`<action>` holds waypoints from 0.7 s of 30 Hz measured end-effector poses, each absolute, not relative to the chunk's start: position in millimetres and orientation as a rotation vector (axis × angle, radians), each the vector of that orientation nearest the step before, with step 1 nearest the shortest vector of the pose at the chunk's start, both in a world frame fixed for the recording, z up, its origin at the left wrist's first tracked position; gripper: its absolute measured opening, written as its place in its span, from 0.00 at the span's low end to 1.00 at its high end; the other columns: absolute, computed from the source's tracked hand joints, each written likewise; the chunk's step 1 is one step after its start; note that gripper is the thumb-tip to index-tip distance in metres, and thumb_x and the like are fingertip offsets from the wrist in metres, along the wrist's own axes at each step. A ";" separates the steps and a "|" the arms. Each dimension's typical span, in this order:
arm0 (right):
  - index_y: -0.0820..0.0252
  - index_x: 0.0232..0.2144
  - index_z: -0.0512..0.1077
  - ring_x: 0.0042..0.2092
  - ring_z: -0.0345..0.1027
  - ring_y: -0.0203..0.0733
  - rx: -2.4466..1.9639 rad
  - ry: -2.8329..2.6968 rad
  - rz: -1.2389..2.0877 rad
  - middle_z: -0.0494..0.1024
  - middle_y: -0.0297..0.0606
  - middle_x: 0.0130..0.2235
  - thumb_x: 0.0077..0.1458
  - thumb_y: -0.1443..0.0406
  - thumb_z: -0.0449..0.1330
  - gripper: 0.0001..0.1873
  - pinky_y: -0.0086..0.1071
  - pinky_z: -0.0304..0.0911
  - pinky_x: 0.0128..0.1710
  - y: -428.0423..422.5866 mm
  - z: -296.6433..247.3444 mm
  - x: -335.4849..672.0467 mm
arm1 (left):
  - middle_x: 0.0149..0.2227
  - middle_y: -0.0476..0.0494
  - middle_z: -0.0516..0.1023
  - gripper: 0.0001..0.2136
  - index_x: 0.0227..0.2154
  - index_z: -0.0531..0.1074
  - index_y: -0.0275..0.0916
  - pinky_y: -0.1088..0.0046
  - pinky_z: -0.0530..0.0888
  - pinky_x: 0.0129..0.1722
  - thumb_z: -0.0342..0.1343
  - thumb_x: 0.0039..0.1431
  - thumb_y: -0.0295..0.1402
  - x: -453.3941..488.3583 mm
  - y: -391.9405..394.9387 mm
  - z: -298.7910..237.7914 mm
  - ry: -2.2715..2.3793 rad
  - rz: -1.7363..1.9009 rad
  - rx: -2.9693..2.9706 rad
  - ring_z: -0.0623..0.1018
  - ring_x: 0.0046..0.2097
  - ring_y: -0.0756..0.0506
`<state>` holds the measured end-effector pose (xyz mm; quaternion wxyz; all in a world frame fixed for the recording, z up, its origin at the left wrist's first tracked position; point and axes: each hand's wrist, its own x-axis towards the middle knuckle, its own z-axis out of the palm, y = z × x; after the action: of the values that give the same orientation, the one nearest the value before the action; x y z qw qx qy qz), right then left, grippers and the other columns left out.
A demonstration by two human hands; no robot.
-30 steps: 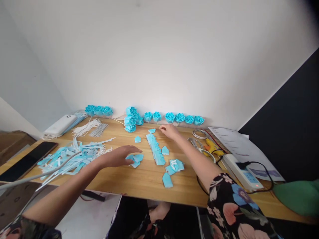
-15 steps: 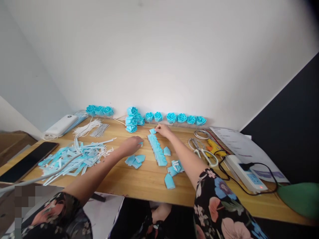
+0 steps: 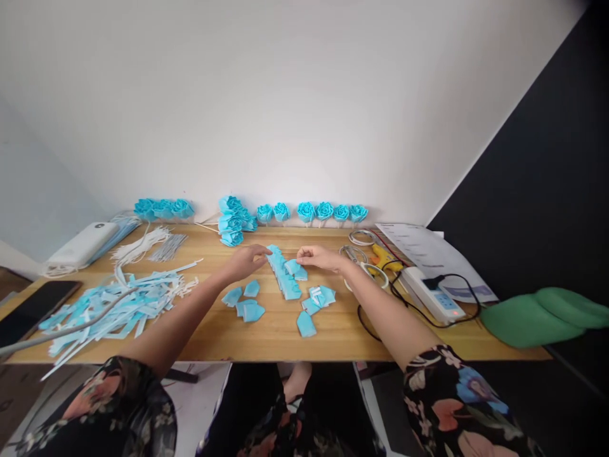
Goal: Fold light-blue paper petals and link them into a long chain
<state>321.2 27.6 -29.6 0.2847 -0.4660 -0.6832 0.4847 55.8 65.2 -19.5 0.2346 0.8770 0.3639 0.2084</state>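
Observation:
A row of overlapping light-blue petal pieces (image 3: 287,287), fabric-like, runs along the middle of the table. My left hand (image 3: 247,261) is at its far end, palm down, fingers bent and apart, with the fingertips at the edge of the row; whether they touch it I cannot tell. My right hand (image 3: 321,258) pinches a blue petal piece (image 3: 292,266) at the row's right side, above another loose petal. Several loose petals (image 3: 251,311) lie left of the row. More petals (image 3: 307,324) lie to its right, some stacked with small white strips on top.
Blue fabric roses (image 3: 324,211) line the wall. At left are cut strips (image 3: 118,304), white cords (image 3: 143,244), grey wires (image 3: 169,247), a phone (image 3: 38,311) and a power bank (image 3: 85,244). At right are scissors (image 3: 375,274), a yellow glue gun (image 3: 384,258) and a power strip (image 3: 435,301).
My left hand has let go of a petal, now among those on the left, and moved to the row's far end. My right hand has brought its petal nearer. The view has turned right.

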 end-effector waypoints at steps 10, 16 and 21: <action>0.59 0.30 0.69 0.29 0.66 0.34 -1.178 -1.634 0.965 0.74 0.33 0.27 0.50 0.54 0.62 0.14 0.29 0.61 0.31 -6.6 9.7 317.2 | 0.40 0.41 0.79 0.21 0.37 0.77 0.36 0.69 0.72 0.40 0.46 0.58 0.47 74.3 38.0 4.1 0.945 0.749 2.100 0.77 0.41 0.42; 0.57 0.31 0.72 0.37 0.71 0.41 -1.119 -1.571 0.598 0.78 0.37 0.35 0.51 0.60 0.61 0.07 0.35 0.66 0.40 -23.6 14.2 278.1 | 0.31 0.37 0.78 0.32 0.34 0.72 0.32 0.75 0.67 0.21 0.42 0.54 0.60 85.5 19.4 9.7 0.714 0.507 1.330 0.74 0.26 0.48; 0.55 0.30 0.74 0.44 0.70 0.44 -1.069 -1.698 0.495 0.77 0.39 0.41 0.52 0.62 0.61 0.04 0.40 0.64 0.48 -28.2 11.2 272.2 | 0.26 0.46 0.75 0.19 0.30 0.68 0.35 0.78 0.65 0.20 0.61 0.47 0.47 83.4 21.6 3.7 0.646 0.628 1.160 0.73 0.24 0.52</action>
<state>272.2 -28.2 11.2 0.5122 -0.4442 -0.7058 0.2056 83.4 21.6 3.7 0.7422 0.5293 0.2946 0.2867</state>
